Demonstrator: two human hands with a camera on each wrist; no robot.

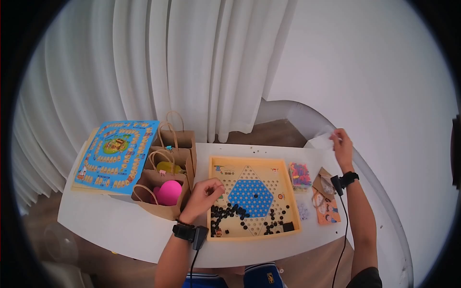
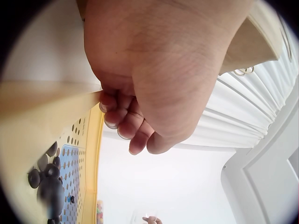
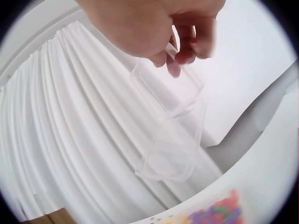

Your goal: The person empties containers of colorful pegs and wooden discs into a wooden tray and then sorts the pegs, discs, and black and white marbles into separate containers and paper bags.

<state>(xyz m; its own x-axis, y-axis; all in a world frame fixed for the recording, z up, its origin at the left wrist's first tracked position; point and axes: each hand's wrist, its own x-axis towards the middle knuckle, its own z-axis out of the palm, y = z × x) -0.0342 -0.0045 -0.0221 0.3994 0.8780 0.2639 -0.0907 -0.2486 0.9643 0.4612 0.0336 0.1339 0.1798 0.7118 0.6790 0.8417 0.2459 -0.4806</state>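
Observation:
My right hand [image 1: 342, 146] pinches a clear plastic box [image 3: 161, 151] by one edge, out past the table's right side. In the right wrist view the box hangs below the fingertips with its hinged lid folded open. Over the left rim of a wooden game board tray [image 1: 297, 211] is my left hand [image 1: 206, 193], fingers loosely curled with nothing visible in them. The tray bears a blue hexagon [image 1: 250, 198] dotted with holes. Round black game pieces [image 1: 221, 214] gather mostly in its lower left, with several more at lower right beside a black square [image 1: 288, 226].
Right of the tray stand a box of colourful pieces [image 1: 300, 174], a small clear bag [image 1: 303, 211] and an orange card [image 1: 327, 212]. Brown paper bags [image 1: 163, 210], one with a pink ball [image 1: 168, 193], line the left, beside a blue game sheet [image 1: 117, 156]. White curtains [image 1: 187, 72] hang behind.

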